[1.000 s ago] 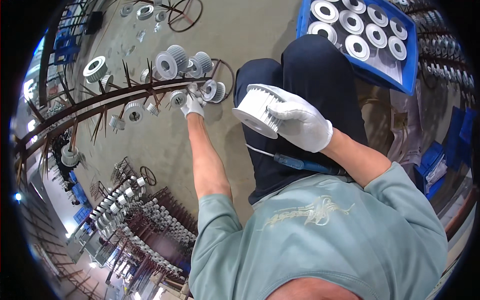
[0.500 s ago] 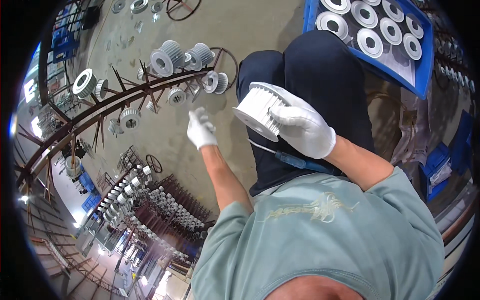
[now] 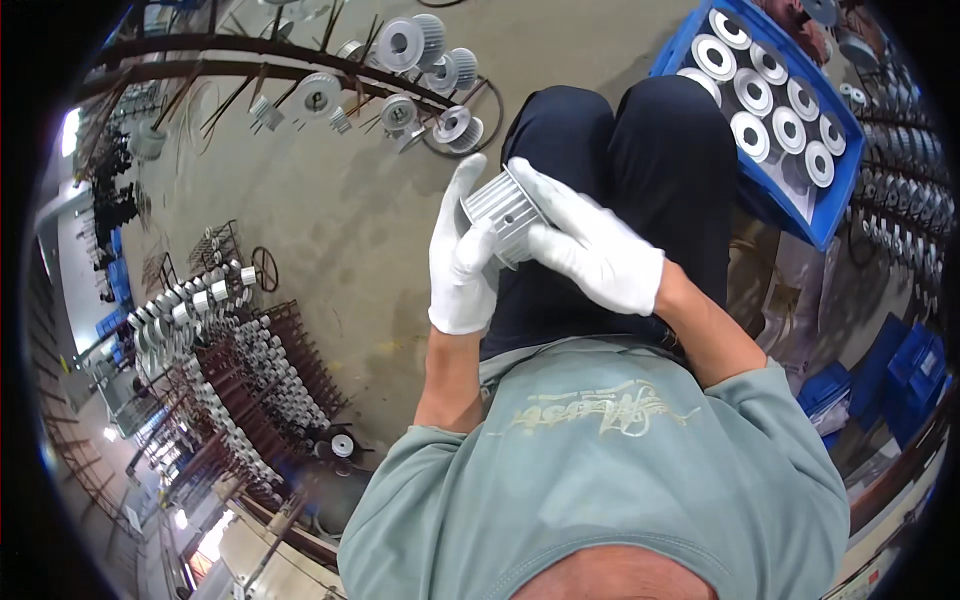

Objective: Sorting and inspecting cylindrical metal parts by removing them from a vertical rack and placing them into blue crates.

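A silver toothed pulley (image 3: 504,216) is held above my lap, its ridged side turned up and a small dark hole showing in it. My left hand (image 3: 463,262), in a white glove, grips it from the left with the thumb and fingers around its edge. From the right, my gloved right hand (image 3: 592,243) closes on the flanged end, fingers along the top and thumb below. The pulley's underside is hidden by the gloves.
At the upper right stands a blue crate (image 3: 748,183) holding several flanged pulleys (image 3: 752,92). A rusty rack (image 3: 290,50) with pegs bears more pulleys at the upper left. Further racks of small pulleys (image 3: 262,365) stand on the floor at left. Blue bins (image 3: 915,368) lie at far right.
My left hand has come in from the left and taken hold of the pulley, which was in my right hand alone. The pulley has turned, and the whole view has shifted.
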Available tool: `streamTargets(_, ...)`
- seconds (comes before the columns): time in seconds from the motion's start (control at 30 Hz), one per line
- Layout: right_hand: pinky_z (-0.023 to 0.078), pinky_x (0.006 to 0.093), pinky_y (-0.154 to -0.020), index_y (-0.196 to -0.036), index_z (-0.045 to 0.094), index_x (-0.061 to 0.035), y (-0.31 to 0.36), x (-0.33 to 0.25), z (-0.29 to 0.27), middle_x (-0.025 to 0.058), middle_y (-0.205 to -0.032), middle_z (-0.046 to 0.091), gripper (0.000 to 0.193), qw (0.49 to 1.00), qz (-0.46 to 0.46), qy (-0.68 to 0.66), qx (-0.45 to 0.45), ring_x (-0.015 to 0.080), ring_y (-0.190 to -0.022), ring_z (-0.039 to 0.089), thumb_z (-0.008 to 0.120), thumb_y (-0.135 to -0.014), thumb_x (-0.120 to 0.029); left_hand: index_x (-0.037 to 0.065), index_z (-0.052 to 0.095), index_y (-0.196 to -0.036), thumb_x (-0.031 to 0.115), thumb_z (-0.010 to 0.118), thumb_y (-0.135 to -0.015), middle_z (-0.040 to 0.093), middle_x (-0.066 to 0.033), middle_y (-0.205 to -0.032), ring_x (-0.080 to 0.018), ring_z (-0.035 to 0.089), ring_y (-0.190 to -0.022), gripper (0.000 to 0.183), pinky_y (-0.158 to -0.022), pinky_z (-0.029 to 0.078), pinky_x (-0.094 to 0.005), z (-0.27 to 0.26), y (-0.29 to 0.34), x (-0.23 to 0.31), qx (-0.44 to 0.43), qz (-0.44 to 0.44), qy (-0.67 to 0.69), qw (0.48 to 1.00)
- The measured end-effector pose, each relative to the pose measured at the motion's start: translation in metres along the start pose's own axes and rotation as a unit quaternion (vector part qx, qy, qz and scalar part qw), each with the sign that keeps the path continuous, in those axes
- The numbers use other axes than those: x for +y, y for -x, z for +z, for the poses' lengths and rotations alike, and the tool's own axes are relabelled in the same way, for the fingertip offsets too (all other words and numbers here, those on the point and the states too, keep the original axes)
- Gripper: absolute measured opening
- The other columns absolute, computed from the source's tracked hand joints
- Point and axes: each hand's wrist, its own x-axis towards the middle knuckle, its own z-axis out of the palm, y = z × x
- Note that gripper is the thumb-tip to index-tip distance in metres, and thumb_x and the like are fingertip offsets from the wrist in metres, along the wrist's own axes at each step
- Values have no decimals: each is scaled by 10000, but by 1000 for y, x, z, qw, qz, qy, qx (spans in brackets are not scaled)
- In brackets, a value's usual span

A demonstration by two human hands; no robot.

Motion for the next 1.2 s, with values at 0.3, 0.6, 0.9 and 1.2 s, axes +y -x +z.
streamTargets(0.3,505,388,-847,-1218,577,15,69,4,-8,201,-1063,655,520,926,149,319,-138,352,-917,645,704,-800,-267,70,494,-1304,230,566,-821,570,-173,-1184,-322,565,-1072,514,-780,511,-392,-101,16,-19,-32,-29,353,934)
streamTargets(0.6,504,374,-617,-1023,598,3,67,-5,19,146,-772,655,261,992,-19,119,-26,325,-649,631,633,-844,-184,62,469,-1297,61,548,-769,513,-124,-1256,-270,548,-1051,534,-835,495,-372,-122,29,-31,213,214,7,953)
streamTargets(0.9,463,332,-497,-1017,584,-35,42,-24,52,65,-682,639,207,966,-1,244,-86,267,-509,596,647,-836,-113,89,471,-1290,27,523,-712,485,-113,-1292,-236,490,-1119,584,-1008,374,-366,-137,29,-42,276,270,-145,911)
streamTargets(1.2,484,353,-549,-1003,580,-41,41,-27,35,88,-714,648,215,974,33,200,-96,293,-560,611,656,-833,-149,96,422,-1398,131,552,-718,484,-156,-1298,-301,518,-1111,694,-872,449,-338,-143,29,-30,156,208,145,955)
